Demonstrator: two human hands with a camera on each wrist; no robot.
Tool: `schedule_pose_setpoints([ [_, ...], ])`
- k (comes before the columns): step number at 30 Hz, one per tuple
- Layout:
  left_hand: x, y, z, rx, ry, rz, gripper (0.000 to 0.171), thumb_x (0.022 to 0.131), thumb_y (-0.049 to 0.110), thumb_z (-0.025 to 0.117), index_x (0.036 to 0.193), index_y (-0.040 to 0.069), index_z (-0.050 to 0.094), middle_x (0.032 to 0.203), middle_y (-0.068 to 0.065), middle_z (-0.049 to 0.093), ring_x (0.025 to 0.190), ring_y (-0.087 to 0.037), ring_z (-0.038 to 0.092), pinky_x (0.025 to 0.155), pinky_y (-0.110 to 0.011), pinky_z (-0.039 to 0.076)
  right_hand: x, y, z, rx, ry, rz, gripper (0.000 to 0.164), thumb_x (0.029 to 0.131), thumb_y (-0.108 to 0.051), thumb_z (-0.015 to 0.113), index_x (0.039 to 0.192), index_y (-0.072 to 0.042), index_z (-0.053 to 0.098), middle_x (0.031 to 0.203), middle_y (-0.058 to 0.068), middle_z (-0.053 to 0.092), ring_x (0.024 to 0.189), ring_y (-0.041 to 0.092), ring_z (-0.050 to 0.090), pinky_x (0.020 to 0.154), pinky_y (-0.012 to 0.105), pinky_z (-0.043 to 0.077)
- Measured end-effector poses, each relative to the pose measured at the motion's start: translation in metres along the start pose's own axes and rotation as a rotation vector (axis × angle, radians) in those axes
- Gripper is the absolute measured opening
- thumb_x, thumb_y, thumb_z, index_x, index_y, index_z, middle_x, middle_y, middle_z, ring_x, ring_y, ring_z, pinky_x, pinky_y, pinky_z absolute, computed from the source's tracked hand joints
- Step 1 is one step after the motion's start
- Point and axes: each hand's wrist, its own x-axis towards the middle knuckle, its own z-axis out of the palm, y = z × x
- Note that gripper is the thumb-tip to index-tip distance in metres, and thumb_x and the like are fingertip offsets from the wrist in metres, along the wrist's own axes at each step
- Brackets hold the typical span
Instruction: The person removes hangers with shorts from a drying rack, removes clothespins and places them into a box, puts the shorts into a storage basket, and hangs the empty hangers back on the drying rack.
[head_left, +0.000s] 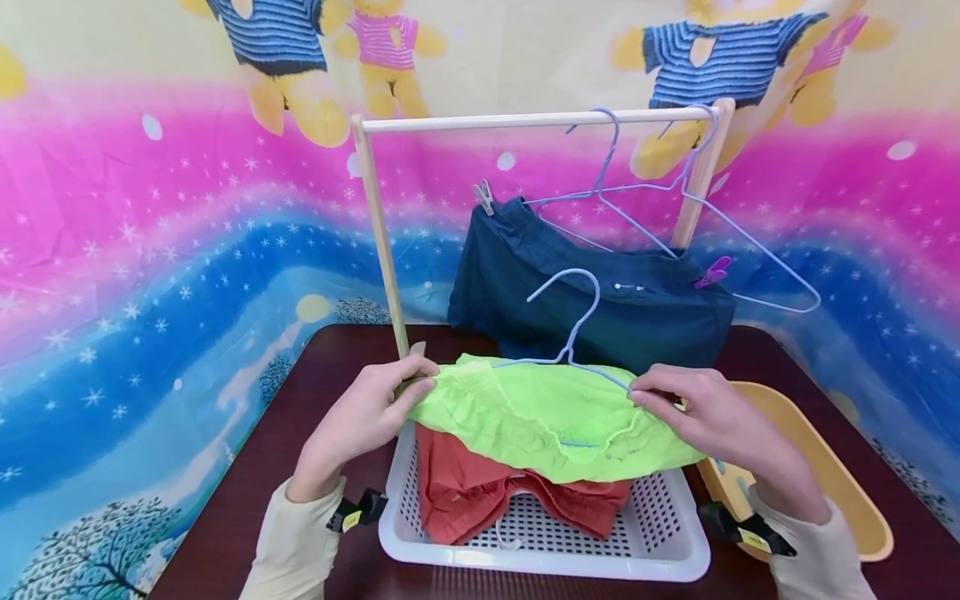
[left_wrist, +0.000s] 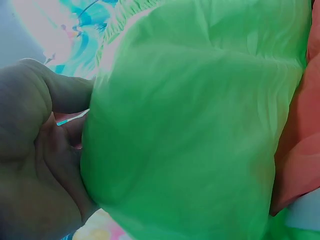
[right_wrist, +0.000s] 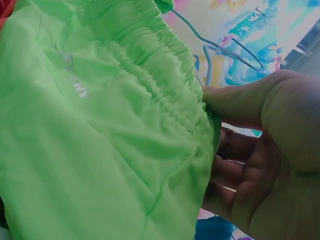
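Bright green shorts point(head_left: 517, 421) with an elastic waistband are spread above a white basket point(head_left: 543, 562). My left hand point(head_left: 371, 412) pinches their left end between thumb and fingers. On the right, my right hand point(head_left: 708, 412) pinches the gathered waistband, close to the arm of a pale purple hanger point(head_left: 581, 321). The hanger's hook stands up above the shorts, and its lower bar is mostly hidden inside the cloth. In the right wrist view, small pale lettering shows on the shorts point(right_wrist: 100, 125). Red shorts point(head_left: 480, 492) lie in the basket below.
Behind stands a wooden rack point(head_left: 480, 122) with dark blue shorts point(head_left: 592, 292) hung from it, a grey clothespin point(head_left: 483, 198) and a purple clothespin point(head_left: 712, 272) on their waistband. Another hanger point(head_left: 757, 242) hangs at the right. A yellow tray point(head_left: 817, 458) sits right of the basket.
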Motion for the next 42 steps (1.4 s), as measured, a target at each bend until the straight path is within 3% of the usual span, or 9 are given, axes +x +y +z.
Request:
schedule_pose_setpoints([
  [7, 0.001, 0.009, 0.007, -0.018, -0.023, 0.048, 0.014, 0.096, 0.012, 0.063, 0.109, 0.018, 0.065, 0.071, 0.007, 0.048, 0.056, -0.004, 0.042, 0.056, -0.021, 0.042, 0.001, -0.010, 0.008, 0.017, 0.040, -0.060, 0.020, 0.088, -0.007, 0.071, 0.100, -0.023, 0.072, 0.085, -0.017, 0.063, 0.075, -0.001, 0.057, 0.065, 0.018, 0.052],
  [19, 0.004, 0.015, 0.016, -0.063, -0.034, 0.115, 0.010, 0.097, 0.012, 0.061, 0.103, 0.020, 0.062, 0.068, 0.009, 0.041, 0.055, -0.002, 0.037, 0.054, -0.020, 0.038, 0.005, -0.018, 0.020, 0.040, 0.004, -0.075, 0.021, 0.089, -0.009, 0.071, 0.102, -0.025, 0.071, 0.089, -0.015, 0.067, 0.082, 0.002, 0.059, 0.072, 0.020, 0.054],
  [26, 0.002, 0.013, 0.009, -0.046, -0.021, 0.109, 0.011, 0.096, 0.011, 0.062, 0.104, 0.020, 0.061, 0.069, 0.009, 0.043, 0.056, -0.004, 0.040, 0.054, -0.021, 0.040, 0.004, -0.018, 0.020, 0.103, -0.021, -0.015, 0.017, 0.092, -0.018, 0.069, 0.105, -0.029, 0.071, 0.094, -0.015, 0.069, 0.085, 0.002, 0.061, 0.075, 0.022, 0.056],
  [33, -0.002, 0.008, -0.002, -0.024, 0.032, 0.085, 0.013, 0.096, 0.010, 0.062, 0.104, 0.019, 0.063, 0.068, 0.008, 0.044, 0.056, -0.004, 0.041, 0.053, -0.021, 0.040, 0.001, -0.014, 0.012, 0.095, 0.023, -0.054, 0.022, 0.088, -0.011, 0.072, 0.102, -0.028, 0.071, 0.093, -0.017, 0.068, 0.081, 0.000, 0.060, 0.071, 0.020, 0.056],
  [42, -0.004, 0.002, -0.011, -0.005, 0.098, 0.121, 0.011, 0.096, 0.008, 0.061, 0.103, 0.018, 0.062, 0.070, 0.009, 0.046, 0.058, -0.004, 0.043, 0.056, -0.022, 0.041, -0.003, -0.006, -0.001, 0.088, 0.048, -0.073, 0.021, 0.086, -0.007, 0.073, 0.099, -0.024, 0.072, 0.087, -0.012, 0.068, 0.079, 0.000, 0.059, 0.067, 0.020, 0.054],
])
